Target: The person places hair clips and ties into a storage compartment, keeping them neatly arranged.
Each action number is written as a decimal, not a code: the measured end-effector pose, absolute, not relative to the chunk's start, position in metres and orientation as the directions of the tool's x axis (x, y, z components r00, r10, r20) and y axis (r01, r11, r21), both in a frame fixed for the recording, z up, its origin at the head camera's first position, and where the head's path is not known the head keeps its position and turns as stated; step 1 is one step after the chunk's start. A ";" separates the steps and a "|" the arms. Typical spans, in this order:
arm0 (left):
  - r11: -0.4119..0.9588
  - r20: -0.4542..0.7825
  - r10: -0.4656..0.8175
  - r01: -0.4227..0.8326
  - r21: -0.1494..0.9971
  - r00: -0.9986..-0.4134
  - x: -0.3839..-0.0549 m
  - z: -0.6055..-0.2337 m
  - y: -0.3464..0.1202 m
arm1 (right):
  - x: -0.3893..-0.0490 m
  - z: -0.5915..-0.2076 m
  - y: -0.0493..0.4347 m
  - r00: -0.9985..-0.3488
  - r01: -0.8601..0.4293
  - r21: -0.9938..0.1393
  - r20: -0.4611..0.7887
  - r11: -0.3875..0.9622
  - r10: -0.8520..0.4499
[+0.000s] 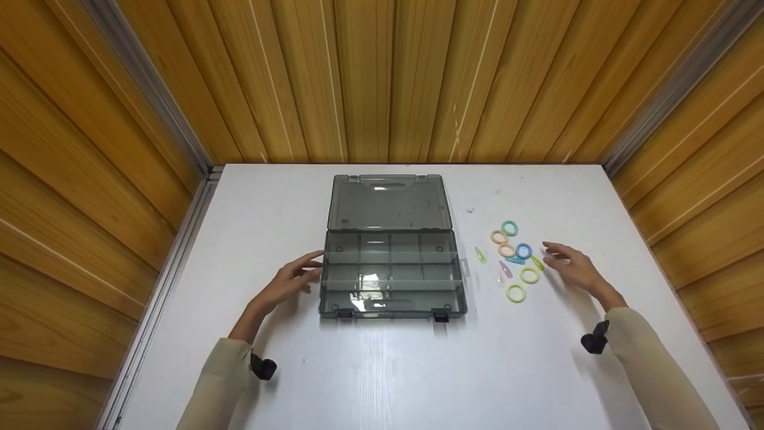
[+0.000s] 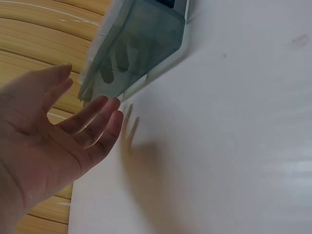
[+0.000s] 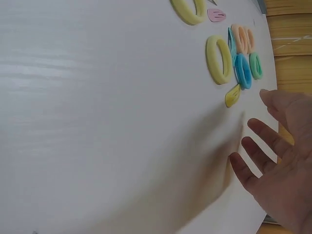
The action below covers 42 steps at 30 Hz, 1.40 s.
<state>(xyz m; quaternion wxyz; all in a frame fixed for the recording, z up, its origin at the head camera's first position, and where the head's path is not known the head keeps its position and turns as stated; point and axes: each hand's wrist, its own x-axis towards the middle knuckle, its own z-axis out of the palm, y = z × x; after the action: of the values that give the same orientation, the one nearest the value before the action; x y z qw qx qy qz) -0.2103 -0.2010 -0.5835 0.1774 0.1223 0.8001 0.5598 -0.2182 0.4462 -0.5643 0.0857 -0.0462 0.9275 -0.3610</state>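
A dark translucent compartment box lies on the white table with its lid folded back. Beside its left wall is my left hand, fingers spread and relaxed. In the left wrist view that hand holds nothing, fingertips close to the box's side. My right hand hovers with loose fingers just right of several hair ties and snap hair clips. Nearest to it are a yellow-green clip, a blue hair tie and a yellow hair tie. Its palm is bare in the right wrist view.
Peach hair ties and a green hair tie lie farther back, with a pink clip and a green clip nearer the box. Wood-patterned walls enclose the table at the back and sides.
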 end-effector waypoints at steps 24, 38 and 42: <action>0.253 -0.155 0.428 -0.046 0.966 -0.890 -0.213 -0.593 -0.192 | -0.235 -0.576 0.432 -0.995 -0.044 -0.630 -0.043 0.775 -0.090; 0.272 -0.252 0.423 -0.143 0.952 -0.871 -0.219 -0.587 -0.196 | -0.231 -0.580 0.433 -0.997 -0.044 -0.596 -0.028 0.802 -0.076; 0.262 -0.233 0.430 -0.127 0.957 -0.872 -0.218 -0.590 -0.193 | -0.231 -0.581 0.434 -0.998 -0.036 -0.587 -0.013 0.809 -0.054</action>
<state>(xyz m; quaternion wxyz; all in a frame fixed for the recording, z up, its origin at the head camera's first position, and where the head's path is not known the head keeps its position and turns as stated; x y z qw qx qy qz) -0.2175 -0.1933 -0.5900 0.2321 0.0996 0.7597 0.5993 -0.2312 0.4335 -0.5814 0.0147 -0.0237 0.9509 -0.3082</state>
